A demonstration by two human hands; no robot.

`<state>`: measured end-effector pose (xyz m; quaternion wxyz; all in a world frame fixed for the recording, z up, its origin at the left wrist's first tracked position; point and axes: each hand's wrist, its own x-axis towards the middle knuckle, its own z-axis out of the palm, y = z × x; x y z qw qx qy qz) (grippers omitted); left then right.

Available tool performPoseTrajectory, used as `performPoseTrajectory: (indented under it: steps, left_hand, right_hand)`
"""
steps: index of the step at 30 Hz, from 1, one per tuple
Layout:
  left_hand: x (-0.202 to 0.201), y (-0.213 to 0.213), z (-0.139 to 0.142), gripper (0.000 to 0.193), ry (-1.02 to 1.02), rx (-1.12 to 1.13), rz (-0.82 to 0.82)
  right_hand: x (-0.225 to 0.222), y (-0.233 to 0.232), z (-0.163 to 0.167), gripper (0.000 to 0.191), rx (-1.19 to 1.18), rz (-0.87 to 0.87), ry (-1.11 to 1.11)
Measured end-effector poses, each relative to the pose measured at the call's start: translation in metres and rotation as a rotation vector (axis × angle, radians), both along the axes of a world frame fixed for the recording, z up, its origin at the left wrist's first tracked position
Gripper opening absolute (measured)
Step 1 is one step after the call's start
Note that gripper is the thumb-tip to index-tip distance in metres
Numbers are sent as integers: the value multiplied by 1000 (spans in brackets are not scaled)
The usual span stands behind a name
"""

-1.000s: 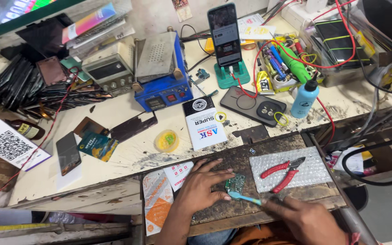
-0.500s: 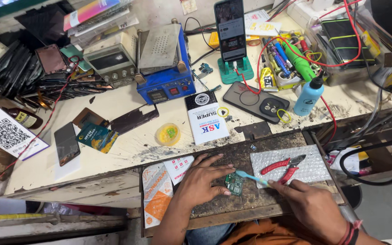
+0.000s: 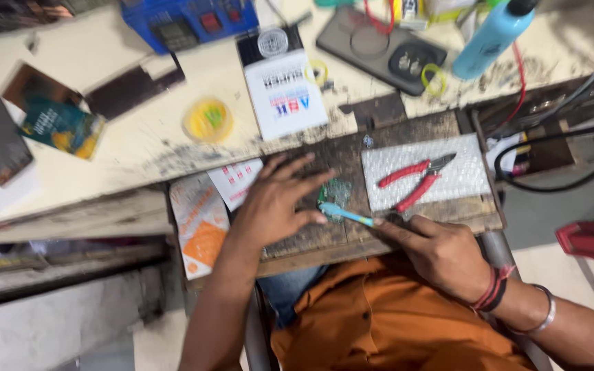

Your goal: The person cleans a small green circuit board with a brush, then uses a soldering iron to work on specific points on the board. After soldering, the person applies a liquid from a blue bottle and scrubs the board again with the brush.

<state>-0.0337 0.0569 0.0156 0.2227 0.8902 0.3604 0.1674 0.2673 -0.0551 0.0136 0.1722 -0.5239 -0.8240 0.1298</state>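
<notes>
Right grip [image 3: 441,251] — brush [image 3: 345,214] on board [image 3: 338,192]

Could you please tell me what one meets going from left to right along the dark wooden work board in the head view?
Orange leaflet → left hand → small green circuit board → light blue brush, held by the right hand → red-handled pliers on a bubble-wrap pad.

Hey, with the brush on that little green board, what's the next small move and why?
Probably a short stroke of the light-blue brush across the small green circuit board. The right hand holds the brush handle with its head at the board's edge, and the left hand lies flat on the dark wooden work board, fingertips pinning the circuit board, so it looks steadied for brushing.
</notes>
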Motion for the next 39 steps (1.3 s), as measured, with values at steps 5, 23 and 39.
performPoseTrajectory:
  steps: [5, 23, 39]
  left_hand:
    - [1, -4, 9, 81, -5, -30, 10]
    - [1, -6, 15, 80, 33, -62, 26]
    - [2, -4, 16, 84, 78, -100, 63]
  right_hand:
    - [-1, 0, 7, 52, 80, -7, 16]
    - [-2, 7, 16, 50, 76, -9, -15]
    - [-3, 8, 12, 55, 79, 28, -47]
